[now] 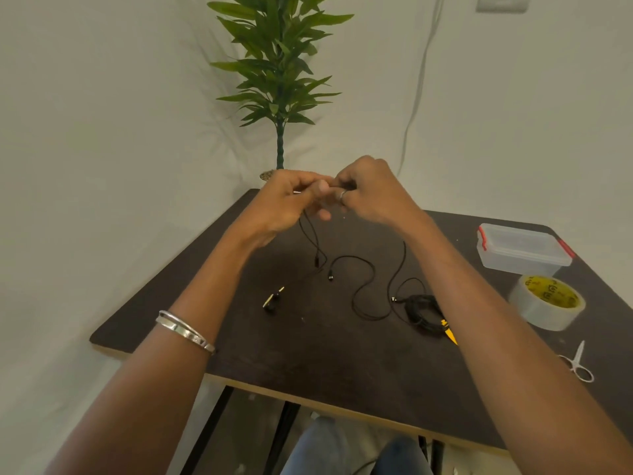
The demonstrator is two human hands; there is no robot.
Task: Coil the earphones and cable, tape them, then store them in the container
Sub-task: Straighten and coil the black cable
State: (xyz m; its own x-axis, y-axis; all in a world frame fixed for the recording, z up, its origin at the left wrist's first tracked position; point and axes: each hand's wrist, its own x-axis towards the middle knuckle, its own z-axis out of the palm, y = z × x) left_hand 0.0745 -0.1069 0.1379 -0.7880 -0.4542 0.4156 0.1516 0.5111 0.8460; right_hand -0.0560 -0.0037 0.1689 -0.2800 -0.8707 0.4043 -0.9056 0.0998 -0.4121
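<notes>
A dark table (pixel 308 354) stands by a pale wall (pixel 102 114). A tall green plant (pixel 279 63) stands behind the table. Small silver scissors (pixel 578 363) lie near the table's right edge. A thin cord (pixel 416 97) hangs down the wall.

There is only one view, from a camera worn on the person's head. It looks forward and down along both forearms, which enter from the bottom corners and meet near the middle of the picture. The left hand (pixel 291 197) and the right hand (pixel 368 190) are raised close together, at arm's length from the lens. Below the fingers (pixel 323 186) lies the dark table (pixel 308 358), seen from above at a slant. Beyond the fingers stand a green plant (pixel 279 63) and the pale wall (pixel 102 114). The wide lens bends the table edges.
</notes>
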